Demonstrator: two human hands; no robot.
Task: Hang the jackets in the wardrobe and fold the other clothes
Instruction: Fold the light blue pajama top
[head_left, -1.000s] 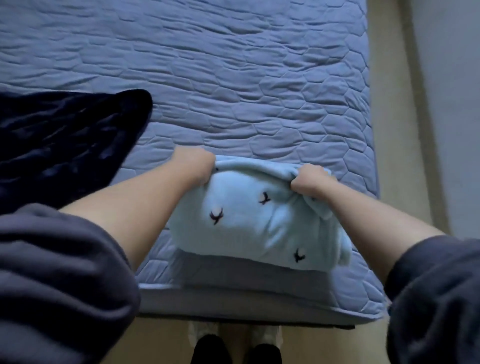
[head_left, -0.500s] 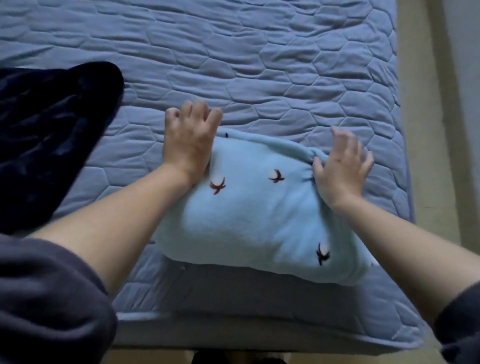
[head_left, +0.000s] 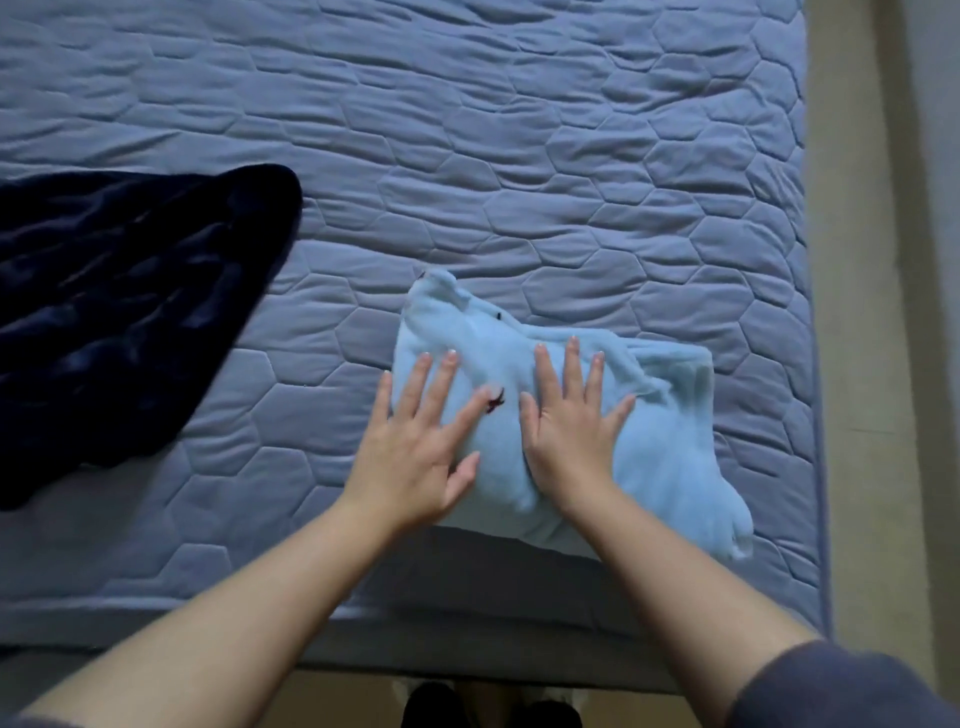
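Head view: one folded light-blue garment (head_left: 670, 457) lies on the quilted bed cover (head_left: 519, 182), near the bed's front edge and over toward its R side. Both hands are on top of it, palms down.

The left hand (head_left: 415, 452) lies flat on the garment's L part. Its fingers (head_left: 447, 379) are straight and spread apart, gripping nothing. The outermost finger runs along the garment's L edge, approx where fabric meets quilt. The thumb lies on the cloth, pointing toward the other hand.

The right hand (head_left: 569, 431) lies flat nr the middle, just beside the left hand; I can't tell if they touch. Its fingers (head_left: 571, 364) are also straight and fanned, tips short of the garment's far edge, nothing pinched.

The garment extends beyond the fingers on three sides: a rumpled corner sticks up past the L fingertips, a wide bare stretch runs R of the right hand, and the near-R corner droops toward the bed's front edge.

Counts:
- 2 hands
- 1 light-blue garment
- 2 dark motifs showing on it, a bigger one (head_left: 494, 401) btw the hands and a tiny one (head_left: 500, 315) nr the far edge
- 1 dark navy fabric (head_left: 119, 312), spread on the bed's L side, well apart from the garment
- 1 grey sleeve (head_left: 831, 691) at bottom R

Beige floor (head_left: 852, 364) runs along the R of the bed.
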